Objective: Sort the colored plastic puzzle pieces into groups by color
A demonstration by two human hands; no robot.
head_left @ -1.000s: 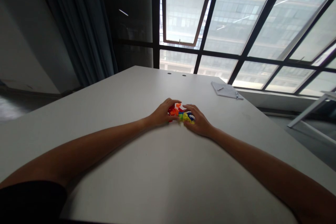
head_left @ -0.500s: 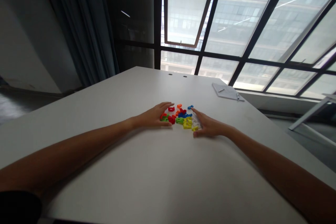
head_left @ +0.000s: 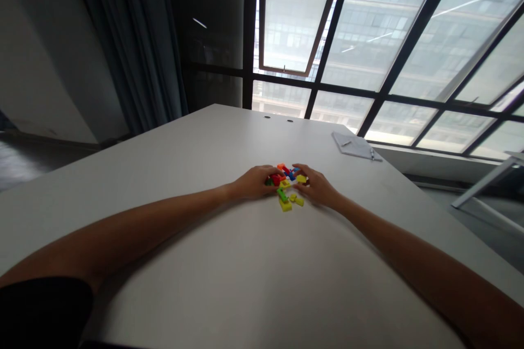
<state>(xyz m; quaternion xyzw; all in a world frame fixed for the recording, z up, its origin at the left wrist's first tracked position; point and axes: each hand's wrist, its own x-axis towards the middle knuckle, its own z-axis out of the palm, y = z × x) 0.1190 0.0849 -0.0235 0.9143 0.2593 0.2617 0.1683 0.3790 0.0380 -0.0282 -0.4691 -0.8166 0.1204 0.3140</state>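
Note:
Several small plastic pieces lie heaped on the white table (head_left: 229, 142), between my two hands. My left hand (head_left: 258, 181) curves round the heap's left side, touching red pieces (head_left: 277, 179), its thumb and fingers apart. On the right, my right hand (head_left: 314, 184) arches over blue and white pieces, fingers bent and apart, beside a yellow piece (head_left: 302, 179). A green piece (head_left: 282, 194) and a yellow piece (head_left: 285, 205) lie at the near side of the heap. An orange piece (head_left: 280, 167) shows at the far side.
A notepad (head_left: 352, 145) with pens on it lies at the table's back right. Two small dark round fittings (head_left: 290, 120) are at the far edge. Beyond are windows, a dark curtain (head_left: 143, 54) at left and a white metal leg (head_left: 483, 182) at right.
Both hands have moved inward, pushing the pieces into a narrower heap. Some green and yellow pieces have shifted toward me. The view has shifted slightly.

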